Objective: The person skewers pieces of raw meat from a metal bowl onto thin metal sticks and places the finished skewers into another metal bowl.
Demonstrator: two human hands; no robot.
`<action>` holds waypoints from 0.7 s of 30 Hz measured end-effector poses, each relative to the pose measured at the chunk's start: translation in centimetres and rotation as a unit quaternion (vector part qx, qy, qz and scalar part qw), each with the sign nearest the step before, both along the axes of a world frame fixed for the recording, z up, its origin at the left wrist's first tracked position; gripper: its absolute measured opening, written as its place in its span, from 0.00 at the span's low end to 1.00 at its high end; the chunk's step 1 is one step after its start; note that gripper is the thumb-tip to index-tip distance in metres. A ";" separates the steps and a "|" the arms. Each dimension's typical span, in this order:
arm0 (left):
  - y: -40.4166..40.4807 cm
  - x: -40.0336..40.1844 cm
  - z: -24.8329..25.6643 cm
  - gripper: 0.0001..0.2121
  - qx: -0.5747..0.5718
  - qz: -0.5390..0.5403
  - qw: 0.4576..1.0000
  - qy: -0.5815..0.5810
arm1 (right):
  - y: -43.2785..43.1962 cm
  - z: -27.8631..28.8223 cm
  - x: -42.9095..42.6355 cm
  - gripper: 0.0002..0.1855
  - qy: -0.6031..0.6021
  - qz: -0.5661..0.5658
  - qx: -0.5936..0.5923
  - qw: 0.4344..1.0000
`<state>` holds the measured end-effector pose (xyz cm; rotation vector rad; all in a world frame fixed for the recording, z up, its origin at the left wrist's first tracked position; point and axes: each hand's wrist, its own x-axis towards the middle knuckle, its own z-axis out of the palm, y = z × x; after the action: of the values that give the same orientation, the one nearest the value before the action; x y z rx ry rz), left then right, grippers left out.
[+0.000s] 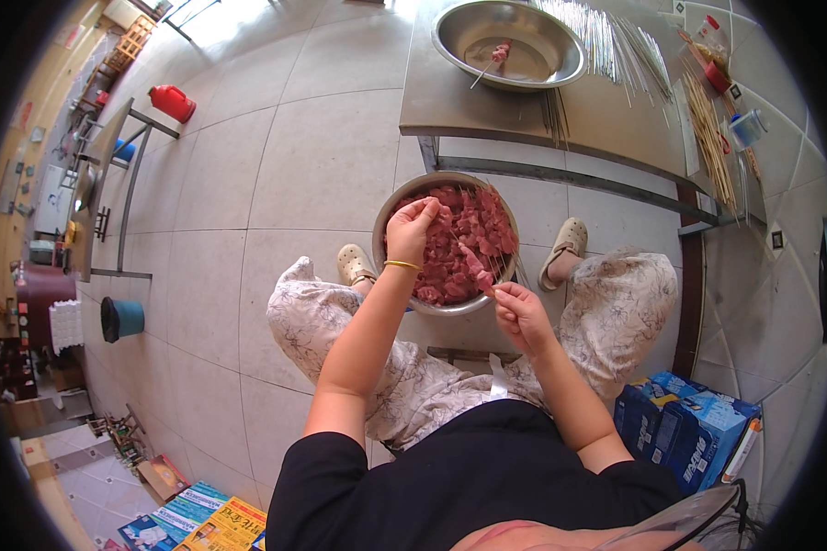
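Between my feet stands a round metal basin (384,272) full of cut raw red meat (448,279). My left hand (411,227), with a gold bangle on its wrist, is over the basin's far left part. Its thumb and fingers pinch what looks like a small piece of raw meat (444,216). At the basin's near right rim, my right hand (522,313) grips the lower end of a thin skewer. Pieces of meat are threaded on this meat skewer (477,266), whose bare tip slants up toward my left hand. Several thin skewers lie along the basin's right side.
Ahead, a metal table (427,103) carries a wide steel bowl (451,52) with one meat skewer (501,52) in it. Bundles of metal skewers (613,48) and bamboo sticks (708,131) lie to its right. Blue boxes (689,427) sit at right; a blue bin (125,317) stands left.
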<state>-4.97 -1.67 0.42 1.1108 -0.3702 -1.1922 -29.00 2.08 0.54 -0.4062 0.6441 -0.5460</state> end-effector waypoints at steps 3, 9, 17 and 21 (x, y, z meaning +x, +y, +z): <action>0.0 0.0 -0.1 0.08 -0.001 -0.005 1.000 0.010 | 0.5 -0.2 0.2 0.06 0.177 -0.009 -0.264 0.948; 0.3 1.1 -0.1 0.08 0.034 -0.043 0.995 0.083 | 0.8 1.0 0.9 0.06 0.357 -0.055 -0.605 0.710; 0.2 2.2 0.2 0.08 0.069 -0.119 0.982 0.128 | 1.1 -0.2 0.6 0.06 0.283 -0.042 -0.425 0.859; 0.4 1.6 0.9 0.08 0.064 -0.134 0.984 0.102 | 1.2 0.4 1.2 0.06 0.305 -0.044 -0.438 0.844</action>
<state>-3.37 -1.23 1.34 1.0589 -0.2945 -1.5719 -27.77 3.25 0.96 -1.4669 1.0077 -0.7963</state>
